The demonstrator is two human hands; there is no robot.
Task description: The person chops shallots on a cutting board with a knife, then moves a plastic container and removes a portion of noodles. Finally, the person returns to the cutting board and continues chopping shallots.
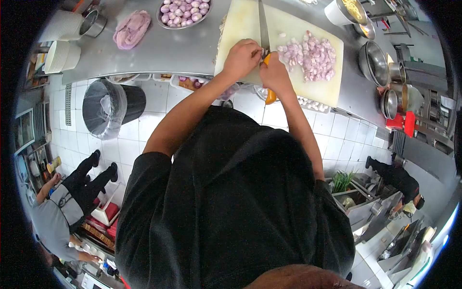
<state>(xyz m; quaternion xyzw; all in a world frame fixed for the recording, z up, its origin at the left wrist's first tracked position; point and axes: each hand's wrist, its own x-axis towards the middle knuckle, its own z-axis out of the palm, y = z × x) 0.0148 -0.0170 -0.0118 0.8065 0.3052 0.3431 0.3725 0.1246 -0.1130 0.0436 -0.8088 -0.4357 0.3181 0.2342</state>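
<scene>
My right hand (pixel 275 74) is wrapped round the yellow handle of a knife (pixel 263 24), whose long blade points away from me over the cutting board (pixel 240 24). Just left of the blade, my left hand (pixel 241 59) has its fingers curled and pinched together around a small shallot, mostly hidden by the fingertips. Chopped shallots (pixel 317 58) lie in a pile on the board, right of the knife. Whole peeled shallots fill a metal bowl (pixel 185 26) to the left of the board.
A pinkish folded lump (pixel 131 30) lies on the steel table (pixel 197 53). Stacked white containers (pixel 62 57) stand far left, metal bowls (pixel 373 62) right. A lined bin (pixel 113 108) is on the floor. One person (pixel 62 212) stands behind left, another (pixel 397 178) behind right.
</scene>
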